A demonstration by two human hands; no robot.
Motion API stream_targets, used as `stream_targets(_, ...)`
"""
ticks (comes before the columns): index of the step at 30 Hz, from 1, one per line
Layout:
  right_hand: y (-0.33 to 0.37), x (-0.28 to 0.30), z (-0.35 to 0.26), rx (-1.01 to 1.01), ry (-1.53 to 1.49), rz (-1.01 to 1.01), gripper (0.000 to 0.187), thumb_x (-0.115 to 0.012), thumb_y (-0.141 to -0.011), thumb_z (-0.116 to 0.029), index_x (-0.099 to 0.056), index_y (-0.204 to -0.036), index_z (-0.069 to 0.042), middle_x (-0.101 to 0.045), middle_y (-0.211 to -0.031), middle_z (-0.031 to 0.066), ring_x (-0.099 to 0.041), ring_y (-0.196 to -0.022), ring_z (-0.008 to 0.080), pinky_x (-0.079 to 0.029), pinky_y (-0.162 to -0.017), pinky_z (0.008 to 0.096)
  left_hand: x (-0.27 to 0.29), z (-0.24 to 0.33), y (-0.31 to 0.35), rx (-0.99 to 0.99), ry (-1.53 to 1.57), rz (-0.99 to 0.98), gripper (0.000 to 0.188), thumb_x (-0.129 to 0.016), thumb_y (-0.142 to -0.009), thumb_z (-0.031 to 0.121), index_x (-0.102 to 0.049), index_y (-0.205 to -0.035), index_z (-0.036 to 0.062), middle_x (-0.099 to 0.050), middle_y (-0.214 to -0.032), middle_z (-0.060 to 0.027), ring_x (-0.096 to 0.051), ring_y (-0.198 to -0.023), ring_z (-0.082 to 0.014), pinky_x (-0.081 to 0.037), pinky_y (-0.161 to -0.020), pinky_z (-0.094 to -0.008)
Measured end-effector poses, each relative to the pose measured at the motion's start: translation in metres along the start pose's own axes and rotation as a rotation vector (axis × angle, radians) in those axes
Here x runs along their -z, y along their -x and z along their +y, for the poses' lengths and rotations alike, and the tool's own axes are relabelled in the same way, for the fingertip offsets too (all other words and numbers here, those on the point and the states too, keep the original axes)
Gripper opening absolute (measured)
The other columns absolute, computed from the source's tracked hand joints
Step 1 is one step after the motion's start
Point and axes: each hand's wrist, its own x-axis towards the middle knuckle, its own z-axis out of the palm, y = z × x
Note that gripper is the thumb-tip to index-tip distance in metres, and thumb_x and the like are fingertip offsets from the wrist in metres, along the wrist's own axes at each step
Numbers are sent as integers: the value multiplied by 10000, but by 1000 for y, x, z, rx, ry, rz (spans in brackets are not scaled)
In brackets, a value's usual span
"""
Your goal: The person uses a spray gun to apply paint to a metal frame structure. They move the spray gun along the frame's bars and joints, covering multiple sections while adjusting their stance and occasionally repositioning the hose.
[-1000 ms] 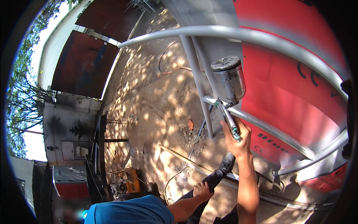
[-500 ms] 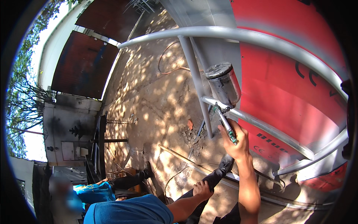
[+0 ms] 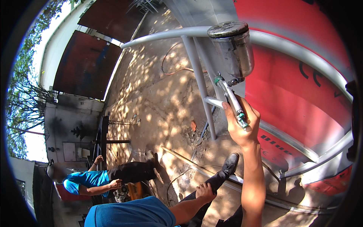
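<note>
My right hand is closed round a paint spray gun with a metal body and green fittings. Its paint-smeared metal cup has a dark, crusted lid and stands in front of the upper curved tube of a silver-grey tubular frame. I cannot tell whether any spray is coming out. My left hand lies over my bent knee, fingers loosely spread, holding nothing. The trigger is mostly hidden by my fingers.
Red and grey panels stand behind the frame. A hose and a long bar lie on the sun-dappled ground. To the left, another person in blue is near an orange machine. Dark red panels lean farther off.
My right hand has raised the spray gun, so its cup now covers part of the upper tube. The other person's body and arms have shifted, bringing the orange machine more into view.
</note>
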Motion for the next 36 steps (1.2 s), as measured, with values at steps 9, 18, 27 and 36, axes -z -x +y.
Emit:
stream_targets(9, -4, 3, -4, -39, 4, -10, 186, -798, -964, -124, -709, -1056, 11, -684, -755, 141, -660, -604, 232, -506, -567, 342, -4, 0, -2, 5, 20, -20, 792, -711, -862, 565, -514, -1381, 0, -552, -1397, -235, -574, -1301, -437, -443, -1103, -564)
stream_targets(18, 33, 18, -3, -192, 74, -192, 170, -782, -958, -121, -703, -1034, 8, -691, -765, 184, -676, -617, 331, -502, -578, 399, -4, -1, 1, -17, 8, 30, 787, -723, -854, 559, -537, -1359, -16, -574, -1362, -246, -605, -1256, -442, -466, -1075, -562)
stream_targets(27, 80, 21, 21, -315, 110, -281, 220, -784, -962, -146, -724, -1072, 35, -544, -624, 109, -494, -525, 188, -407, -535, 363, 5, 3, 2, -1, -21, -33, 813, -722, -871, 578, -509, -1404, 3, -563, -1402, -226, -584, -1304, -422, -425, -1126, -550)
stream_targets(36, 94, 16, 34, -320, 139, -208, 258, -793, -971, -206, -717, -1081, 15, -701, -776, 198, -707, -646, 320, -525, -601, 384, 3, 1, 4, -4, -4, -9, 786, -733, -865, 537, -521, -1397, 0, -577, -1377, -208, -565, -1300, -404, -440, -1078, -538)
